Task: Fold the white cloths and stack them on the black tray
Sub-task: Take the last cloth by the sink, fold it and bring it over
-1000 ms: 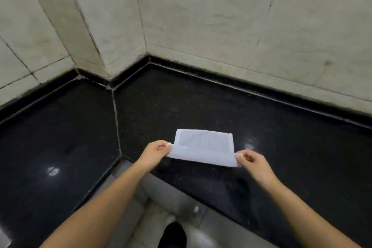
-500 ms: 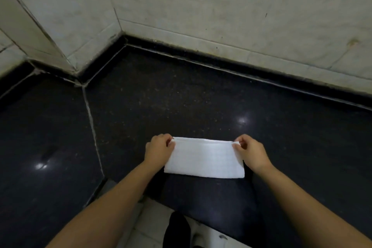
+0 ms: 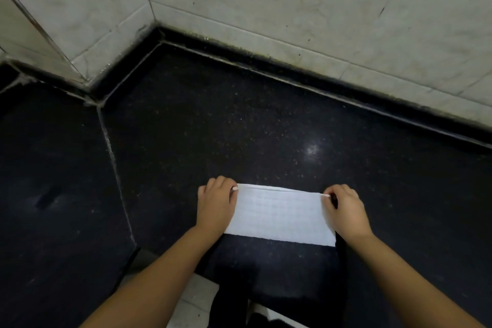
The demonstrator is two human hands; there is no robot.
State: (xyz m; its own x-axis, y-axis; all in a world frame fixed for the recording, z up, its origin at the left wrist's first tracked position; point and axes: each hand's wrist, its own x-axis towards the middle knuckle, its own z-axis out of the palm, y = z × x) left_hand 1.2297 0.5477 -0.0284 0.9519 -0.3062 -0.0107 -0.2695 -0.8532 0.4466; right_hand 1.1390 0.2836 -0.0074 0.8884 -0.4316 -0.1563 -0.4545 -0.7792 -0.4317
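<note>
White folded rectangular cloth (image 3: 279,214) flat on black speckled stone tabletop (image 3: 239,128), near 6 o'clock edge. Left hand (image 3: 215,205) pinches 9 o'clock far corner; right hand (image 3: 346,210) pinches 3 o'clock far corner, fingers curled.

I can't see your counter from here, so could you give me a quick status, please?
Left hand and right hand each pinch a far corner of the white cloth. Cloth folded, flat on black counter. No tray in view.
</note>
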